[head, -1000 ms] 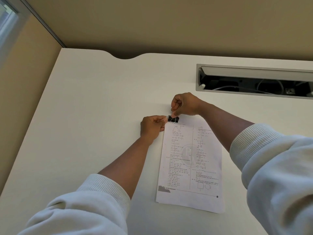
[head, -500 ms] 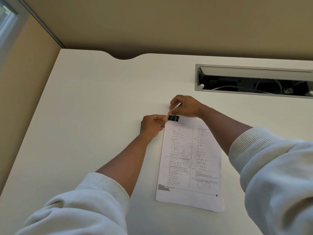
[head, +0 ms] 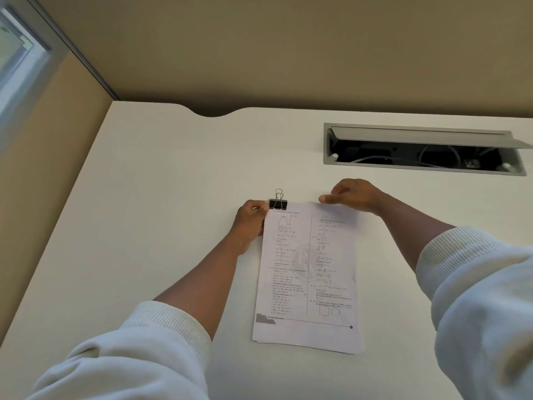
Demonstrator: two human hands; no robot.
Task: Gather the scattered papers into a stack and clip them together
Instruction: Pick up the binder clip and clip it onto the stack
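Note:
A stack of printed papers (head: 308, 272) lies on the white desk (head: 161, 197), squared up with its short edge away from me. A black binder clip (head: 278, 202) grips the far left corner of the stack, its wire handles lying flat on the desk beyond the edge. My left hand (head: 251, 216) pinches that corner right beside the clip. My right hand (head: 350, 194) rests at the far right corner, thumb touching the top edge of the paper, fingers curled.
An open grey cable tray (head: 424, 153) with wires inside is recessed in the desk at the back right. A beige partition wall (head: 288, 53) stands behind the desk, and a curved notch (head: 213, 113) cuts the desk's far edge.
My right hand has let go of the binder clip and slid right along the top edge to the far right corner. The clip stays on the stack. The left hand holds its corner.

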